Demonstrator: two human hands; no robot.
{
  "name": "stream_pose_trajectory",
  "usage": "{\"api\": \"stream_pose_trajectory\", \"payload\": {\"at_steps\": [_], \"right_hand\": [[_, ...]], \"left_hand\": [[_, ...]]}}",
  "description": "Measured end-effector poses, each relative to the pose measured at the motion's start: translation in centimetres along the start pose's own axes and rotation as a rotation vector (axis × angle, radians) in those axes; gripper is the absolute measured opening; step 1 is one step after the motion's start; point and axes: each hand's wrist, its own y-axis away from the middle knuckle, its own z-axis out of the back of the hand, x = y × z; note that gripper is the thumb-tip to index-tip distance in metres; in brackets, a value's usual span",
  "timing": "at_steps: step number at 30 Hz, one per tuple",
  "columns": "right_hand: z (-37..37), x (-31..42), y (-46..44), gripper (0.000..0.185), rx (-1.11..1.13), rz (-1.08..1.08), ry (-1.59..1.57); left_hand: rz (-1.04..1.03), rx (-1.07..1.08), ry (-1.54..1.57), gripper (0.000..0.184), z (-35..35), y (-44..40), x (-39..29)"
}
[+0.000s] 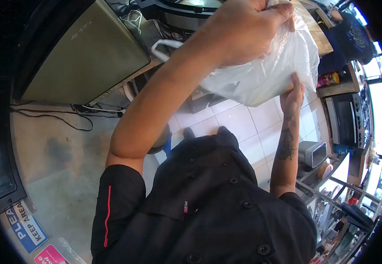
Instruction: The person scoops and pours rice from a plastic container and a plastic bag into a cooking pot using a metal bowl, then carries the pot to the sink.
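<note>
A translucent white plastic bag (265, 79) hangs at the upper right, crumpled and bulging. My left hand (248, 33) is closed on its gathered top, with thumb and fingers pinched together. Lower on the bag's right side, my right hand (292, 97) holds it, some fingers hidden behind the plastic. A white loop (162, 48), possibly a bag handle, sticks out to the left behind my left forearm. What the bag contains cannot be made out.
A large metal-sided cabinet (85, 57) stands at the left, with cables on the floor. Behind the bag is a wooden board (316, 31). Another person in dark clothes (351, 39) is at the upper right, above an oven (345, 119). A metal container (312, 154) sits by racks.
</note>
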Motion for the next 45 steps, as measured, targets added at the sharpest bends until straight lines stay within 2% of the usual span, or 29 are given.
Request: {"api": "stream_pose_trajectory", "payload": {"at_steps": [3,5,8,10,21,25,32,39,45], "right_hand": [[0.2,-0.2,-0.8,0.040,-0.025,0.080,0.058],[1.2,-0.6,-1.6,0.035,0.029,0.226,0.367],[0.4,0.1,-1.7,0.028,0.038,0.297,0.551],[0.6,0.1,-2.0,0.029,0.053,0.296,0.548],[1.1,0.7,-5.1,0.032,0.262,0.261,0.577],[1.1,0.5,-6.1,0.030,0.288,0.243,0.632],[0.4,0.5,-8.0,0.027,0.327,0.254,0.638],[-0.8,1.9,-9.1,0.024,0.475,0.236,0.692],[-2.7,2.3,-9.1,0.022,0.513,0.214,0.713]], "left_hand": [[-0.050,-0.022,-0.040,0.033,1.7,-1.3,2.6],[-0.086,-0.020,-0.064,0.030,2.4,-1.0,3.8],[-0.072,-0.134,-0.221,0.035,2.9,-0.3,5.1],[0.009,-0.127,-0.084,0.035,3.1,-0.7,6.9],[0.066,-0.244,-0.093,0.037,4.9,-0.8,12.4],[0.121,-0.283,-0.038,0.038,4.5,-0.6,12.9],[0.095,-0.282,-0.098,0.039,4.4,-0.4,13.7],[0.122,-0.271,0.058,0.037,4.2,0.7,14.0],[0.107,-0.315,0.098,0.036,4.8,0.9,15.6]]}}
